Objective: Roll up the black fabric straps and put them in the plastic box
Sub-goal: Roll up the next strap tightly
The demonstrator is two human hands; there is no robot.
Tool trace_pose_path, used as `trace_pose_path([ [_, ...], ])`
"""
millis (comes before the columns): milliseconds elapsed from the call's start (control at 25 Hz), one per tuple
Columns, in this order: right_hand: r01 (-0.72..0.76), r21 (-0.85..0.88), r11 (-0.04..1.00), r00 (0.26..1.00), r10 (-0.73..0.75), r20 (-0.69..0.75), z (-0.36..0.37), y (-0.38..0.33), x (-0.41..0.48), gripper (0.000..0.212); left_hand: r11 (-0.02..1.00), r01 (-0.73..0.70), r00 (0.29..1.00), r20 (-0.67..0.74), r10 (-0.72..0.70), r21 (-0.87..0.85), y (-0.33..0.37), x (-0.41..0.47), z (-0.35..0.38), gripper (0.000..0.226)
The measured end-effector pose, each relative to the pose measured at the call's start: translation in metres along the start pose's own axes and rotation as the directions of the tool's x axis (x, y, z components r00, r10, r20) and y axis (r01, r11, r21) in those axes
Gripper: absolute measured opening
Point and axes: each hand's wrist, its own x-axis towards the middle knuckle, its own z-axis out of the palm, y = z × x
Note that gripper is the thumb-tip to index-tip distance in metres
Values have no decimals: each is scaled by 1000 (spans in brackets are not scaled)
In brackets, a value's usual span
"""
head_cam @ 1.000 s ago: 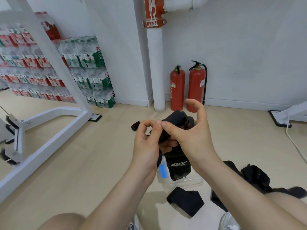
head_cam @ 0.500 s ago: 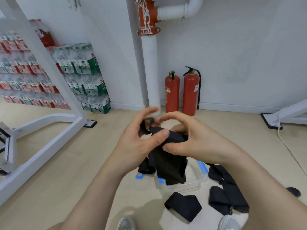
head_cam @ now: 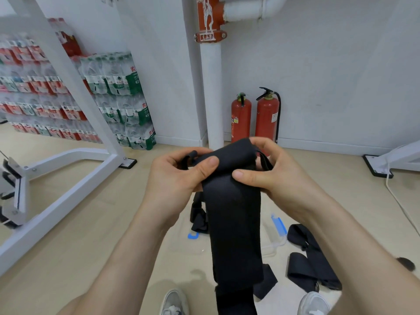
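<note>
Room: pale floor (head_cam: 79, 223), white wall, two red fire extinguishers (head_cam: 254, 118) beside a white pipe (head_cam: 214, 98), stacked bottled-water packs (head_cam: 122, 98) at left. Held item: black fabric strap (head_cam: 234, 212), raised in mid-air, its upper end pinched between thumb and curled fingers of both the left hand (head_cam: 179, 178) and the right hand (head_cam: 272, 176), the tail hanging down. Floor items: clear plastic box (head_cam: 272, 245) with blue clips, beneath the hanging strap; loose straps (head_cam: 311, 264) just right of it.
</note>
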Motion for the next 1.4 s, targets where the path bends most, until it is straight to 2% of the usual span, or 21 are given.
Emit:
trace_pose_path([
  [80,-37,89,995,999,35,20,4,8,3,50,1000,-4,998,-58,5,18,0,1,-2,35],
  [160,-31,53,998,999,32,-19,7,10,3,25,995,-29,996,-81,37,98,-1,2,-1,26],
  [240,-27,0,1000,995,27,-93,7,9,2,19,971,-92,995,-21,99,221,0,2,-1,23],
  [320,-41,-80,996,989,29,-142,5,9,3,14,918,-164,986,75,147,361,0,1,-4,31],
  [400,-73,-165,984,987,47,-154,6,9,4,12,860,-213,977,101,188,463,1,0,-7,36],
  [560,-96,-297,950,993,70,-100,8,11,7,18,754,-337,937,122,327,563,-4,-1,-5,36],
  [680,-126,-178,976,992,126,-13,6,12,8,15,661,-409,899,156,409,629,-10,-1,-2,37],
  [800,-94,-35,995,994,96,44,9,17,6,33,561,-489,846,207,491,669,-16,-2,3,38],
  [840,-78,-18,997,997,78,16,9,18,5,40,570,-491,841,189,506,658,-15,-3,6,39],
  [880,-58,2,998,998,58,-16,9,19,5,43,652,-452,867,130,480,609,-15,-4,9,42],
  [920,-40,32,999,998,41,-46,7,19,5,43,798,-351,925,46,378,491,-14,-5,11,48],
  [960,-27,67,997,997,32,-71,6,19,6,43,937,-195,979,-2,204,291,-12,-5,12,53],
  [1000,-24,101,995,995,33,-90,5,19,6,42,996,-33,999,18,31,85,-12,-4,12,54],
  [1040,-25,127,992,994,37,-99,4,19,6,42,995,86,994,71,-82,-58,-14,-3,11,51],
  [1080,-28,148,989,994,43,-97,4,19,6,43,984,142,985,116,-129,-110,-17,-1,9,43],
  [1160,-36,183,983,997,49,-67,6,20,5,44,982,163,983,107,-152,-97,-20,1,6,27],
  [1240,-40,189,981,998,48,-39,7,20,6,40,989,143,988,60,-141,-36,-19,2,6,25],
  [1400,19,59,998,1000,-17,-23,6,19,5,31,992,112,991,64,-116,58,-21,-1,8,26],
])
